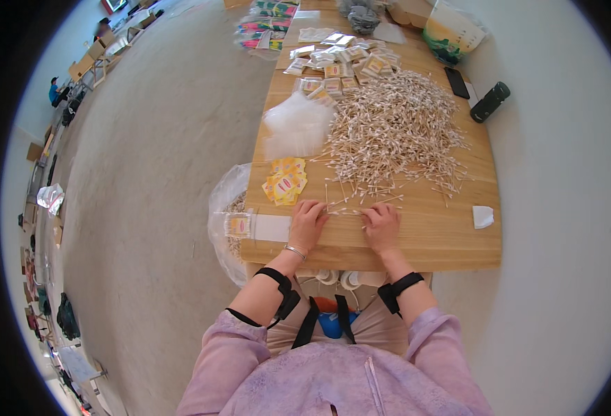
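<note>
Near the table's front edge, a few cotton swabs (345, 212) lie crosswise between my two hands. My left hand (308, 223) has its fingers bent together at their left ends. At the right ends, the thumb and fingertips of my right hand (380, 226) are pinched in; the fingers partly hide what they grip. A large heap of loose cotton swabs (395, 132) spreads just beyond both hands. Beside my left hand lies a white strip (272, 227), with a filled swab packet (237, 224) at its outer end. Yellow printed cards (284, 182) sit in a loose pile beyond it.
Clear plastic sleeves (297, 125) and several filled packets (340, 66) lie farther back. A phone (456, 82), a black bottle (490, 102) and a white tissue (483, 217) are along the right. A clear bag of swabs (223, 243) hangs by the table's left edge.
</note>
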### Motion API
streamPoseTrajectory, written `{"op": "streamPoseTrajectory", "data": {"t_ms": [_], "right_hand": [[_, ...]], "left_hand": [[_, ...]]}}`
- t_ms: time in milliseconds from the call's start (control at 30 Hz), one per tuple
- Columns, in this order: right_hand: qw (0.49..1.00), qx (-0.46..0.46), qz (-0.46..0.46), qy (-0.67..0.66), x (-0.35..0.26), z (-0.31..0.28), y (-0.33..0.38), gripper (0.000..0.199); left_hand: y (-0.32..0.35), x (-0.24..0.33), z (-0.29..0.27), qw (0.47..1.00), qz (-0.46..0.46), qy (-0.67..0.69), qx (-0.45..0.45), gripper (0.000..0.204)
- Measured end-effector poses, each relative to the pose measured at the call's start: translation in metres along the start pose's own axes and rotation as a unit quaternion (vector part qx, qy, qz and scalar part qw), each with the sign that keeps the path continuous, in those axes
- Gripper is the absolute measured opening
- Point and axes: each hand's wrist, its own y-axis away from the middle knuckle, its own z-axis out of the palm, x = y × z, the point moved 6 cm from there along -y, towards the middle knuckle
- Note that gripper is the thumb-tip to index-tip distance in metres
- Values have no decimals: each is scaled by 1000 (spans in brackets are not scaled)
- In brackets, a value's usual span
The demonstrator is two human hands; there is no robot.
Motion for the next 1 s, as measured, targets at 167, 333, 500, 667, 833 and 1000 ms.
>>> {"op": "streamPoseTrajectory", "data": {"t_ms": [167, 333, 500, 667, 833, 1000], "right_hand": [[999, 21, 35, -7, 20, -6, -5, 9], [996, 32, 67, 48, 13, 0, -13, 9], [997, 18, 72, 18, -17, 19, -22, 9], [999, -6, 33, -2, -41, 34, -31, 8], [994, -76, -64, -37, -63, 41, -28, 15], [996, -34, -34, -68, -49, 16, -20, 41]], "left_hand": [[8, -5, -5, 999, -26, 14, 38, 13], [10, -1, -6, 999, -5, 17, 41, 9], [14, 0, -3, 1000, 19, 22, 11, 9], [15, 7, -5, 998, 69, 11, -3, 9], [14, 14, -10, 999, 41, -6, 12, 26], [9, 13, -15, 999, 19, -42, 23, 39]]}}
